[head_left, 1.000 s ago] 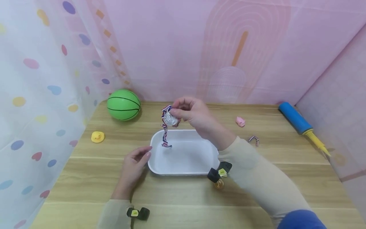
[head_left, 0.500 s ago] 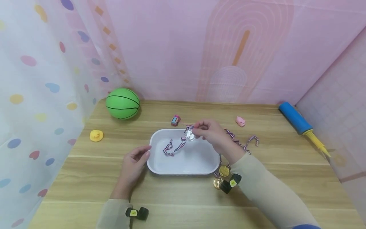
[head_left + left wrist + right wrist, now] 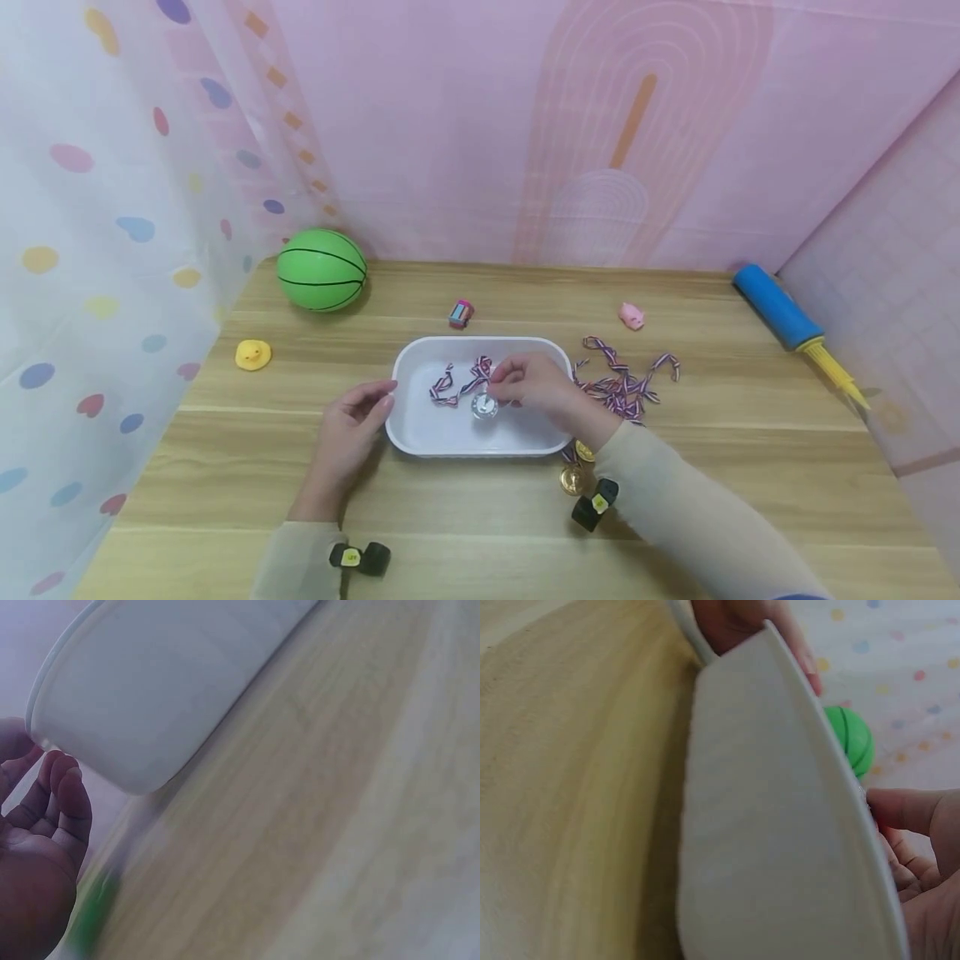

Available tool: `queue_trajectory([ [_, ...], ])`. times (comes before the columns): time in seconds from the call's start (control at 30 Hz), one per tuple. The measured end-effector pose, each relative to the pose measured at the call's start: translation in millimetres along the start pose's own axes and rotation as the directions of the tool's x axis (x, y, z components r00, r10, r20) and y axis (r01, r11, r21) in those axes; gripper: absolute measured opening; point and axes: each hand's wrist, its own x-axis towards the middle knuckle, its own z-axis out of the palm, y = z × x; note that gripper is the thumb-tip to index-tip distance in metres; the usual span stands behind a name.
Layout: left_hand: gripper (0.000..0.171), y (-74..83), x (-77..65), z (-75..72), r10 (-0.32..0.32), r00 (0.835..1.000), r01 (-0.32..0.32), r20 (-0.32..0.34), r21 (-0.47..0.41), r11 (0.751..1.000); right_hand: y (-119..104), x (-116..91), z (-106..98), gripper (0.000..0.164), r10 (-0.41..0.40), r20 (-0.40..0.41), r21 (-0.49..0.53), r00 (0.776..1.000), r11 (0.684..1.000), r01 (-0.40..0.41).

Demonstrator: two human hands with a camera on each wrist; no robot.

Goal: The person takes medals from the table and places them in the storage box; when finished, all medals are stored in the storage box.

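Observation:
A white tray (image 3: 442,440) stands on the wooden table. At its left end my left hand (image 3: 351,437) grips the rim, with fingertips over the edge; the left wrist view shows these fingers (image 3: 71,799) at the tray's corner. Inside the tray, my right hand (image 3: 536,387) pinches a silver medal (image 3: 484,406) between thumb and fingers. The medal's striped ribbon (image 3: 444,395) lies across the tray floor to the left. In the right wrist view the tray's side wall (image 3: 757,802) hides most of the medal, and the thumb (image 3: 904,808) shows just beyond the rim.
Gold medals (image 3: 572,479) and tangled striped ribbons (image 3: 626,392) lie right of the tray. Behind it sit a small pink-and-blue object (image 3: 461,314) and a pink pig toy (image 3: 632,316). A green ball (image 3: 322,271), yellow duck (image 3: 253,355) and blue pump (image 3: 780,308) stand farther out.
My right hand has come down and right from above the tray's back edge, bringing the silver medal into the tray, its ribbon now lying there. The left hand has stayed at the rim.

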Motion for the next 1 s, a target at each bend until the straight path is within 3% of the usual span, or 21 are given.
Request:
queue_trajectory([
  [0.27,0.029,-0.9,1.3,0.7,0.006,1.0,-0.006,0.005,-0.017,1.0,10.9,2.3,13.3,0.013,0.003,0.066,-0.152,0.998,0.988,0.007],
  [0.7,0.029,-4.9,2.5,2.4,0.003,1.0,-0.003,0.009,-0.019,1.0,15.8,1.2,17.1,0.006,0.024,0.09,-0.27,0.996,0.963,0.001],
  [1.0,0.03,-3.5,1.1,0.5,-0.021,1.0,0.021,-0.007,-0.01,1.0,15.0,2.6,20.4,0.004,0.028,0.063,-0.321,0.998,0.947,-0.007],
])
